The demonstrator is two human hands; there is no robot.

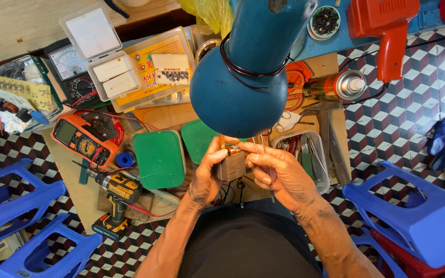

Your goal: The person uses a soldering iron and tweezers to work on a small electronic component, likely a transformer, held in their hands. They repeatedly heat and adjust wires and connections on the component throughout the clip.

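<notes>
Bench is crowded. Big blue lamp shade point(240, 77) hangs right over the work, with dark wire looped round its neck, and it blocks my view of the far edge of what I'm holding. Two green lidded boxes: one point(159, 158) left of my hands, one point(199, 139) half under the shade. Orange multimeter point(82, 141) further left, with a small blue solder spool point(125, 159) beside it and a yellow-black cordless drill point(118, 194) lying below. Clear parts boxes point(150, 69) and an analogue meter point(70, 69) at the back. Orange spray can point(336, 86) on its side to the right, red heat gun point(387, 31) above it. Clear tray of hand tools point(310, 154) just beside my right hand. Blue plastic stools point(11, 201) on both sides, on checkered floor.

Both forearms come up from the bottom and meet at the centre, just under the shade rim. Left hand point(207, 172) curled, thumb and fingers closed on the left edge of the wound coil block point(233, 160). Right hand point(279, 172) bent at the knuckles, fingertips pinched on its top right side.

Coil block: small, brownish-tan rectangular body with copper-coloured bits at the top. It is held above the bench edge between both hands. Its upper part is partly hidden by the fingers and the shade.
</notes>
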